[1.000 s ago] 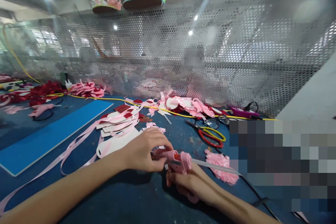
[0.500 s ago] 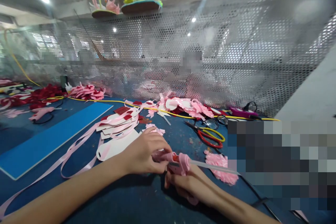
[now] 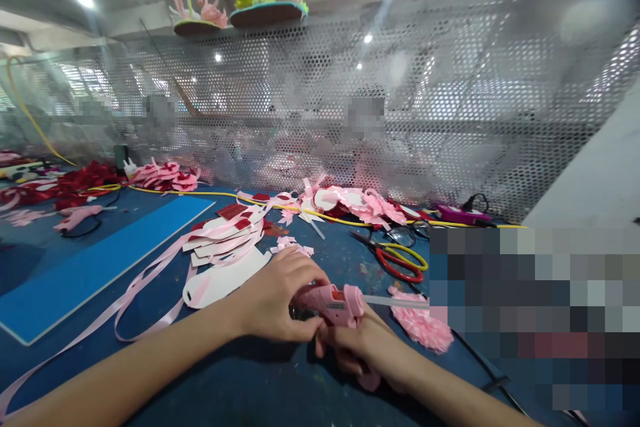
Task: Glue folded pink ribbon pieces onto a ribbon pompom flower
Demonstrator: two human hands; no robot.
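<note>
A pink hot glue gun with a clear glue stick out of its back is in my right hand, whose fingers wrap round its handle. The gun points left. My left hand curls over the gun's front end, with its fingers along the top and its thumb below, close to my right fingers. The nozzle tip is hidden behind my left hand. White card pieces with pink ribbon lie just beyond my left wrist. A pink ruffled piece lies right of my right hand.
Scissors with red and yellow handles lie back right. Pink and white pieces are piled along a yellow cord. A blue board and another pink glue gun are at left. A perforated metal screen stands behind.
The glue gun has turned slightly and shows more of its side. My left thumb has moved lower, opening a wider gap below the gun's front. The right hand has shifted slightly.
</note>
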